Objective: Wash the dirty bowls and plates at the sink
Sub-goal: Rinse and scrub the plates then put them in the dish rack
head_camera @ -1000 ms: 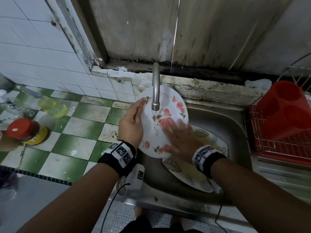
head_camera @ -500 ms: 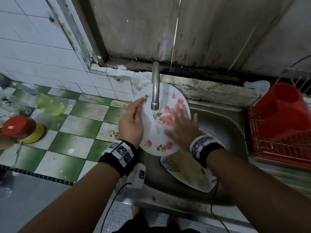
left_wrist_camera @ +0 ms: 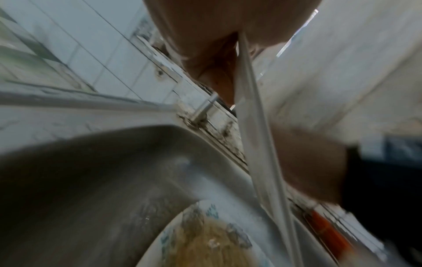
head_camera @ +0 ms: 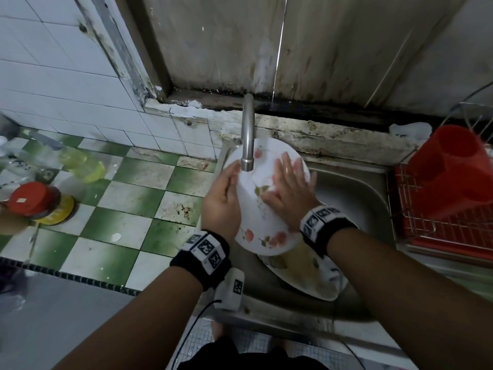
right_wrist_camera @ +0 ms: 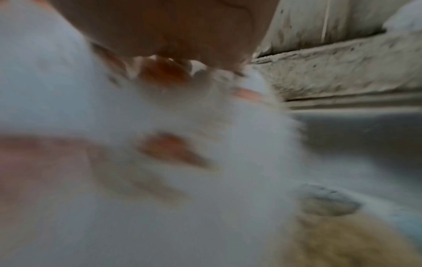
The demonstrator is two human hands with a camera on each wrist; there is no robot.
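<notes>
A white plate with pink flowers [head_camera: 262, 225] is held tilted under the faucet [head_camera: 247, 134]. My left hand [head_camera: 222, 201] grips its left rim, thumb on the face. The left wrist view shows that rim [left_wrist_camera: 255, 126] edge-on between thumb and fingers. My right hand [head_camera: 286, 189] lies flat on the plate's upper face, fingers spread. The right wrist view is blurred; the plate [right_wrist_camera: 160, 180] fills it. A second, dirty plate with yellowish residue [head_camera: 306, 279] lies in the steel sink [head_camera: 357, 198] under the held plate, and also shows in the left wrist view [left_wrist_camera: 205, 243].
A red drying rack [head_camera: 440, 225] with a red cup holder [head_camera: 450, 166] stands right of the sink. On the green-and-white tiled counter [head_camera: 128, 204] at left are a red-lidded jar [head_camera: 32, 198] and a yellow-green bottle [head_camera: 80, 164]. A wall rises close behind the faucet.
My right hand has slid up across the plate's face, from its lower part to its upper right. The left hand keeps its hold on the left rim.
</notes>
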